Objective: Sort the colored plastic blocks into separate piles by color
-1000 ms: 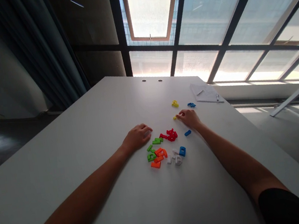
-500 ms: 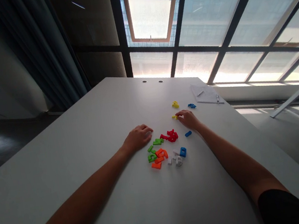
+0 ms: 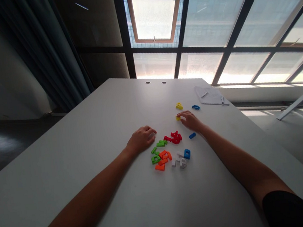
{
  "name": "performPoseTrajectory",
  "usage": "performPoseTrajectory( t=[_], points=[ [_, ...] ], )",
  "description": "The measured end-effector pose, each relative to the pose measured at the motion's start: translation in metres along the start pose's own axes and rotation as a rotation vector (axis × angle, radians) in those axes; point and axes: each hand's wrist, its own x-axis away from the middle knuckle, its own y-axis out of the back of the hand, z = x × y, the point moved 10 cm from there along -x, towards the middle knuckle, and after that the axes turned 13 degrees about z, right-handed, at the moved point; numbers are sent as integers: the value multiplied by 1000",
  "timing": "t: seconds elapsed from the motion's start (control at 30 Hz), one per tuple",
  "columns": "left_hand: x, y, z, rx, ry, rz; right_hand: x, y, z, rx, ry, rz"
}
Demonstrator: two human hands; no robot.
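Note:
My left hand (image 3: pixel 141 138) rests flat on the table, fingers stretched out and holding nothing. The fingertips of my right hand (image 3: pixel 190 120) are closed on a small yellow plastic piece (image 3: pixel 178 118), partly covered by them. Beyond it sit a yellow cluster (image 3: pixel 178 105) and a blue cluster (image 3: pixel 195 107). Nearer to me lie red pieces (image 3: pixel 175 138), green pieces (image 3: pixel 155 159), orange pieces (image 3: pixel 162 167) and white pieces (image 3: pixel 183 163). A flat blue piece (image 3: pixel 192 135) lies by my right wrist, and a chunky blue piece (image 3: pixel 187 154) touches or nearly touches the white ones.
The white table (image 3: pixel 98 116) stretches toward large windows. Sheets of paper (image 3: pixel 210 95) with pens on them lie near its right edge. Two round dark inserts sit at the far end. A dark curtain (image 3: pixel 39 46) hangs at the left.
The view has shifted slightly, moving everything a little to the right. In my right fingers, the yellow piece looks turned and shows a shorter outline. My left hand stays in place.

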Motion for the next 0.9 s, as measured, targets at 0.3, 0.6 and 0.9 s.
performPoseTrajectory(
  t=[0.3,0.6,0.9],
  points=[
    [0,2,-1,7,10,6,-46,-5,-16,196,-227,64],
    [-1,0,1,18,1,9,-70,-4,-27,280,-262,-4],
    [0,0,0,20,5,10,-71,2,-39,331,-363,-48]
  ],
)
